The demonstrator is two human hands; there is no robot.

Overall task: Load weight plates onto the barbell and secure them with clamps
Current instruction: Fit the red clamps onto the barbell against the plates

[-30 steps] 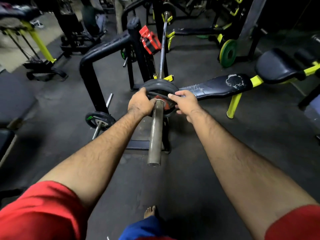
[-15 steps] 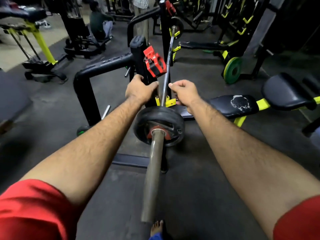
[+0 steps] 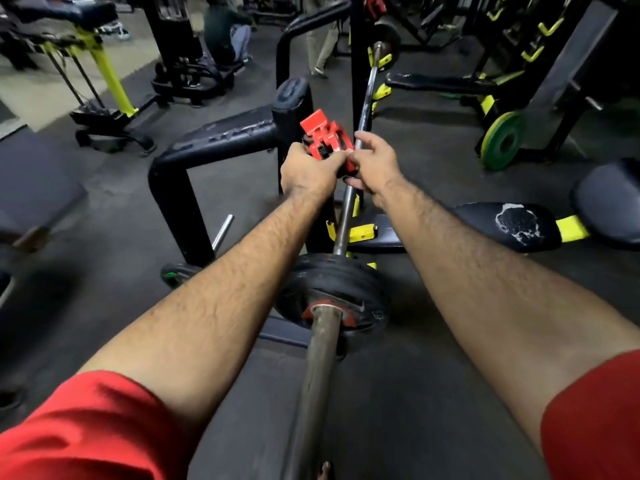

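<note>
Weight plates point(image 3: 332, 289) sit on the barbell point(image 3: 320, 368) — clamp point(image 3: 327, 142) beyond them, between left hand point(image 3: 308, 173) and right hand point(image 3: 375, 162).

Two bare forearms, visibly haired, no watch or gloves. Short red sleeves: left sleeve point(image 3: 86, 431) at 7 o'clock, right sleeve point(image 3: 595, 414) at 4 o'clock. Left hand point(image 3: 308, 173) and right hand point(image 3: 375, 161) are ringless. Bare toes point(image 3: 325, 470) show at 6 o'clock.

Dark rubber gym flooring point(image 3: 104, 209) carries everything here. A black bench rack point(image 3: 180, 188) stands on it at about ten o'clock from the barbell's near end, with a small black plate point(image 3: 176, 271) by its foot. At two o'clock a green-and-yellow plate point(image 3: 502, 140) stands on edge against a dark frame. A yellow-framed machine point(image 3: 104, 81) sits at eleven o'clock.
</note>
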